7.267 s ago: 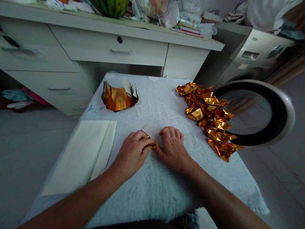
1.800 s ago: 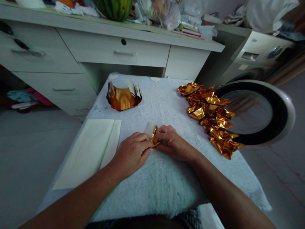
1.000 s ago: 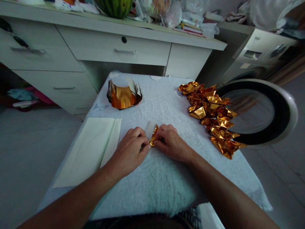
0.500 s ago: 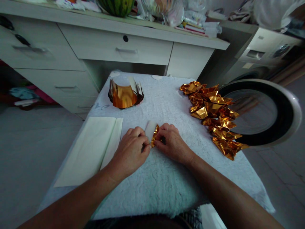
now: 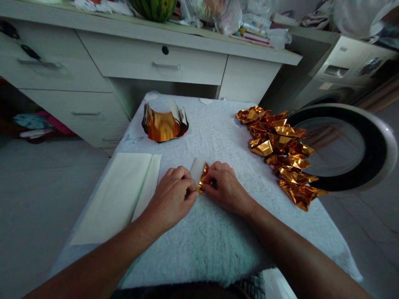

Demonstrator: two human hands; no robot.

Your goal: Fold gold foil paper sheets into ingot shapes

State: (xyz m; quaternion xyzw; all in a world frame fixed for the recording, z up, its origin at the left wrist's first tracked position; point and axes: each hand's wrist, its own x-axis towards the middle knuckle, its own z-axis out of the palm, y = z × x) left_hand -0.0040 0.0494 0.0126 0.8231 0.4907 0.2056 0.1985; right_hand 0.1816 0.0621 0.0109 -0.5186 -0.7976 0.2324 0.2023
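Both my left hand (image 5: 171, 195) and right hand (image 5: 226, 189) are pinching one half-folded gold paper (image 5: 203, 181), with many folded ones (image 5: 280, 149) lying at two o'clock, unfolded sheets (image 5: 162, 124) at eleven.

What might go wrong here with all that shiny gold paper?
The gold foil piece pinched between the left hand and right hand looks thin; a hard crease might tear it. The folded gold pile lies along the table edge, so a careless nudge might sweep some off.

foil piece (image 5: 203, 180) raised upright, now pinched between left hand (image 5: 172, 196), right hand (image 5: 226, 189)
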